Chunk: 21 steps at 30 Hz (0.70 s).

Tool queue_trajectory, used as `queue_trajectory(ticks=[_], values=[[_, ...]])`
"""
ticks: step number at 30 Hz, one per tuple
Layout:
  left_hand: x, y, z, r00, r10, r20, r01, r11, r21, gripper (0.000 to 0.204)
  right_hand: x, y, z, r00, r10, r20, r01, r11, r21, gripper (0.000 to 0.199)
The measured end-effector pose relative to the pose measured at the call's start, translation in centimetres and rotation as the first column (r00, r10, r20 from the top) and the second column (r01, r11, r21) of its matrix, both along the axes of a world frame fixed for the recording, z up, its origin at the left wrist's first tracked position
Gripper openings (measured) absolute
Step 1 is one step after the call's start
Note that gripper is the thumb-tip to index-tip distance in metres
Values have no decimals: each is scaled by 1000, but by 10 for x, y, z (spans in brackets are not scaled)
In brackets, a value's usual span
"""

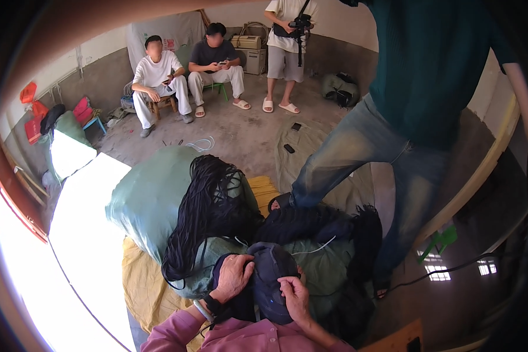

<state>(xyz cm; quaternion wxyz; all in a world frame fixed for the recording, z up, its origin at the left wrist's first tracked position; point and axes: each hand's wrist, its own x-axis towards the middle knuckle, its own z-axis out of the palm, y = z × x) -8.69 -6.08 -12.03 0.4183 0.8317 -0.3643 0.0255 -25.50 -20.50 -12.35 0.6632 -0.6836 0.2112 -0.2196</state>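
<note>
A dark blue knitted-looking cap (271, 281) lies in my lap at the bottom middle, its crown away from me. My left hand (233, 277) bends over its left edge, fingers together and closed on the fabric. Dark cloth shows under that hand too, and a dark wristband sits on the wrist. With thumb and fingers pinched, my right hand (295, 298) holds the cap's right side. Just beyond my hands, a bundle of long black cords (202, 211) drapes over a large green sack (149, 196). More black corded material (366, 240) hangs at the right.
A person in jeans (349, 144) stands close on the right, one foot against the pile. Two seated people (161, 76) and a standing one (284, 44) are at the back. Yellow cloth (144, 278) spreads under the sack. Two phones (289, 149) lie on a floor sheet; a dark cable (440, 280) runs right.
</note>
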Motion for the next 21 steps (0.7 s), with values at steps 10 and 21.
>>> queue_trajectory(ticks=[10, 21], values=[[3, 9, 0, 1000, -7, -15, 7, 1000, 11, 25, 3, 8, 5, 999, -3, -36, 2, 1000, -15, 19], [-6, 8, -8, 1000, 5, -29, -4, 998, 55, 24, -7, 6, -9, 1000, -24, -16, 24, 1000, -2, 16]])
